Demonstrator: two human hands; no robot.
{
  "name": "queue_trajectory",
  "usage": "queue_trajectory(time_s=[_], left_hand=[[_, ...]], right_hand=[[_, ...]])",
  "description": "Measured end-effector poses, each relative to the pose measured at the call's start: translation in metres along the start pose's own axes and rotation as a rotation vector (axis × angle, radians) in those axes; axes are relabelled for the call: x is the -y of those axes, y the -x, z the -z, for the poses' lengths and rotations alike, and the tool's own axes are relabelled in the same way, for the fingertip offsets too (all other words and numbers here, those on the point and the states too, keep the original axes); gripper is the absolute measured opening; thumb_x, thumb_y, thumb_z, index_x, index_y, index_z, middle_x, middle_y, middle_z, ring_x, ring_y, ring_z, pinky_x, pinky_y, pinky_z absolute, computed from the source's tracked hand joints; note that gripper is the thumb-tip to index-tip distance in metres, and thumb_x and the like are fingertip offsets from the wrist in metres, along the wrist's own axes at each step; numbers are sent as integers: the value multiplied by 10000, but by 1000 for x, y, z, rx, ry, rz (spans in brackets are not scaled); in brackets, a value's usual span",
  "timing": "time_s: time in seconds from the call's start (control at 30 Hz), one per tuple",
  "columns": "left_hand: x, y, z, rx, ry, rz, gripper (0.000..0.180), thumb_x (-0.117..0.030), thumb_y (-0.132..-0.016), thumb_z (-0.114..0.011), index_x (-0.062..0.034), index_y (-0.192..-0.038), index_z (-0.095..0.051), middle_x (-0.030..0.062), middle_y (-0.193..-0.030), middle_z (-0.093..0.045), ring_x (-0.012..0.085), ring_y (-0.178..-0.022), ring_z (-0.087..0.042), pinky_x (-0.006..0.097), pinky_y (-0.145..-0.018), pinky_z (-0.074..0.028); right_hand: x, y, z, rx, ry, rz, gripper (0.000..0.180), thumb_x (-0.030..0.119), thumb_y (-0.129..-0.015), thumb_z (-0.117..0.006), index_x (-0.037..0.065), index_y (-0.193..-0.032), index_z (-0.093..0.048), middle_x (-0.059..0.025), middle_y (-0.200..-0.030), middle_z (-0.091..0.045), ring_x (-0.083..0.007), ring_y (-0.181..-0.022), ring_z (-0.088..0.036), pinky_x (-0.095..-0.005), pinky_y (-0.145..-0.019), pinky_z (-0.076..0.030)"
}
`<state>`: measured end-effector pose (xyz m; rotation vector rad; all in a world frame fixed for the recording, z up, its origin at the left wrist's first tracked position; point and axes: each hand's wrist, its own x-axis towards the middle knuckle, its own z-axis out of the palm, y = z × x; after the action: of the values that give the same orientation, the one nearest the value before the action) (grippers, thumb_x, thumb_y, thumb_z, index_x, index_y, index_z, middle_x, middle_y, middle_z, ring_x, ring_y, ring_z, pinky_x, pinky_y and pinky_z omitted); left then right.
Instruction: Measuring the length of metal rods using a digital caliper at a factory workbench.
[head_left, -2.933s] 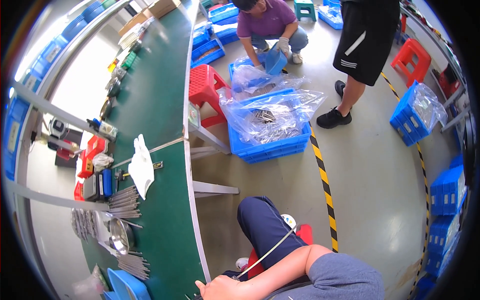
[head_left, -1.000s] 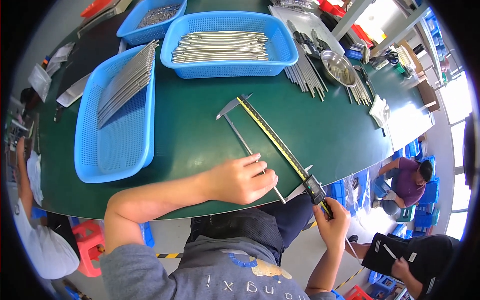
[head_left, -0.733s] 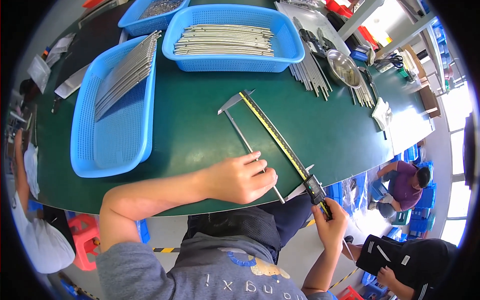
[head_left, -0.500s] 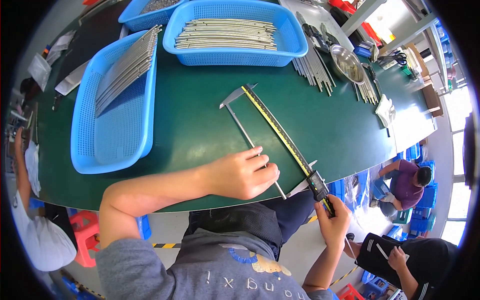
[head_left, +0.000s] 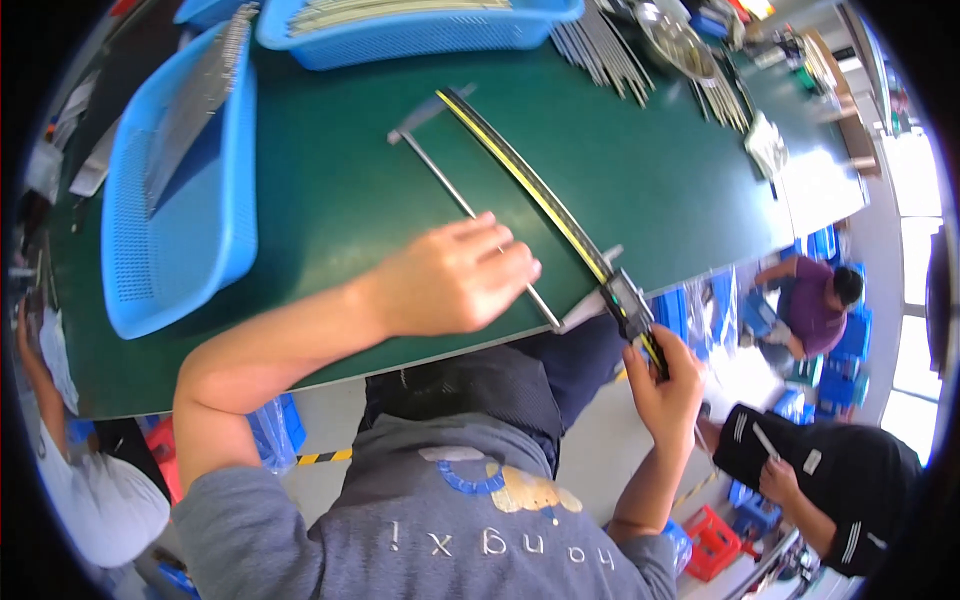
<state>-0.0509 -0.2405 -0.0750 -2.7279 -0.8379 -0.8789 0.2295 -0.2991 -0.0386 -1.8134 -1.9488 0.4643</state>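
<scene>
Now rod (head_left: 455,196) under left hand (head_left: 450,280) — right hand (head_left: 665,385) grips caliper (head_left: 540,200) (end).

dark green tabletop (head_left: 330,200); bright blue mesh baskets (head_left: 170,190) along its left and far edges; long steel-grey caliper (head_left: 540,210) with a yellow scale and black slider; grey sweatshirt (head_left: 440,520) bearing a blue and cream print.

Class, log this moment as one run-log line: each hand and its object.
left hand: presses thin metal rod on green table | right hand: grips long caliper end
</scene>
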Motion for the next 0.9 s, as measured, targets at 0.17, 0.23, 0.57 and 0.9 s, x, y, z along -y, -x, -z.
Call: queue_trajectory(time_s=[0.17,0.23,0.57,0.9], left_hand=[[3,-4,1,12,16,31,240,-76,-697,-631,-54,-931,-682,51,-858,-602,200,-833,-615,321,-760,-546],[1,-7,-1,-15,27,37,240,-66,-687,-638,-54,-922,-685,49,-855,-600,198,-832,-612,319,-735,-551],[1,-13,3,27,28,40,164,-93,-708,-652,-44,-863,-675,42,-841,-590,187,-835,-595,345,-781,-547],[5,-13,6,67,26,14,233,-69,-666,-639,-54,-893,-683,43,-825,-583,191,-799,-604,325,-736,-540]], right_hand=[[4,0,-2,-6,7,88,292,144,-724,-757,19,-951,-623,-81,-703,-604,-152,-497,-519,-254,-489,-430],[3,2,-1,-18,6,89,285,140,-729,-752,24,-954,-621,-81,-704,-603,-160,-497,-531,-257,-482,-430],[-3,8,-5,-37,67,64,297,276,-749,-752,45,-870,-609,-76,-676,-601,-204,-495,-566,-296,-460,-430],[-2,4,-9,-56,125,107,333,384,-764,-717,80,-794,-585,-45,-642,-583,-239,-504,-578,-328,-442,-428]])
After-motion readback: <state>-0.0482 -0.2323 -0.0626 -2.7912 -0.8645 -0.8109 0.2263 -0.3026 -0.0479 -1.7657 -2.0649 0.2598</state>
